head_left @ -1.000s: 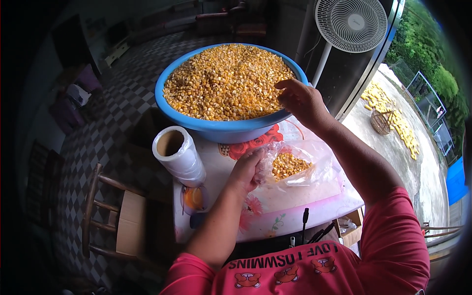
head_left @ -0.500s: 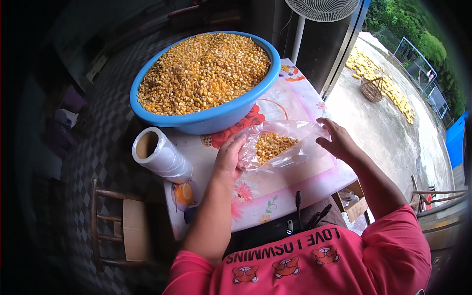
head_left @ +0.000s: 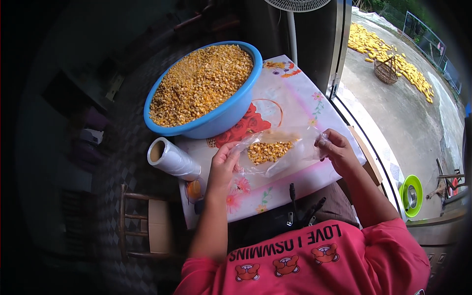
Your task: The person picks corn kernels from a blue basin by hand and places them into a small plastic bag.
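A clear plastic bag (head_left: 268, 168) with a small heap of corn kernels (head_left: 268, 152) inside is stretched between my hands, over the flowered tablecloth. My left hand (head_left: 226, 158) grips one end of the bag, fingers closed on the plastic. At the other end, my right hand (head_left: 337, 148) pinches the bag between thumb and fingers. Just beyond the bag, a big blue basin (head_left: 228, 109) is heaped with loose corn kernels (head_left: 204, 81). A roll of plastic bags (head_left: 176, 160) stands tilted on the table, left of my left hand.
The table (head_left: 302, 105) has a flowered cover. A wooden chair (head_left: 135, 216) with cardboard on it stands at the left. Outside the doorway are a wicker basket (head_left: 385, 73), many corn cobs (head_left: 408, 73) and a green basin (head_left: 404, 196). A fan (head_left: 297, 4) stands behind.
My right hand was open beside the bag's end and is now closed on it. The bag is drawn out straighter. The whole view has shifted, bringing the green basin into sight.
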`<state>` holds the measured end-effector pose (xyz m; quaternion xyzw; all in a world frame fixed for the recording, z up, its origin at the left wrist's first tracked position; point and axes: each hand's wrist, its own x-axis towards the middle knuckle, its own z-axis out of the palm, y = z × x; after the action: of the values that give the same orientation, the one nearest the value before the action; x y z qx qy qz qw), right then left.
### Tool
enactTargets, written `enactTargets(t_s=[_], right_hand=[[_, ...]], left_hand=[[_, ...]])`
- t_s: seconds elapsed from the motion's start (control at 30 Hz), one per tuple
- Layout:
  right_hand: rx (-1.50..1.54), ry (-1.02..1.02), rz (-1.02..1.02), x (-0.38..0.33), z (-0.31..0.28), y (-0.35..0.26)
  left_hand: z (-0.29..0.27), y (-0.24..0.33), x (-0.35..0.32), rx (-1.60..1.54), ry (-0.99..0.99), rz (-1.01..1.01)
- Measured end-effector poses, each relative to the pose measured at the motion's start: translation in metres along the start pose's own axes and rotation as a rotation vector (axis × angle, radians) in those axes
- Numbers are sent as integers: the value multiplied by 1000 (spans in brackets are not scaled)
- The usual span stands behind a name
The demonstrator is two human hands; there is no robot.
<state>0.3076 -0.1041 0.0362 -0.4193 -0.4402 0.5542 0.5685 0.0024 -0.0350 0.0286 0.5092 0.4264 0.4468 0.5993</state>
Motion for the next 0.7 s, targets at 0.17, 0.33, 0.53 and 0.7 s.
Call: enactTargets(t_s=[0.17, 0.33, 0.53, 0.7], right_hand=[[155, -43, 75, -6, 4, 12], [95, -74, 124, -11, -1, 20], [62, -23, 79, -15, -8, 11], [63, 13, -73, -19, 2, -13]], left_hand=[[-32, -13, -54, 225, 154, 28], [-43, -33, -95, 995, 306, 163], [-33, -9, -105, 517, 248, 105], [-12, 34, -87, -11, 222, 195]])
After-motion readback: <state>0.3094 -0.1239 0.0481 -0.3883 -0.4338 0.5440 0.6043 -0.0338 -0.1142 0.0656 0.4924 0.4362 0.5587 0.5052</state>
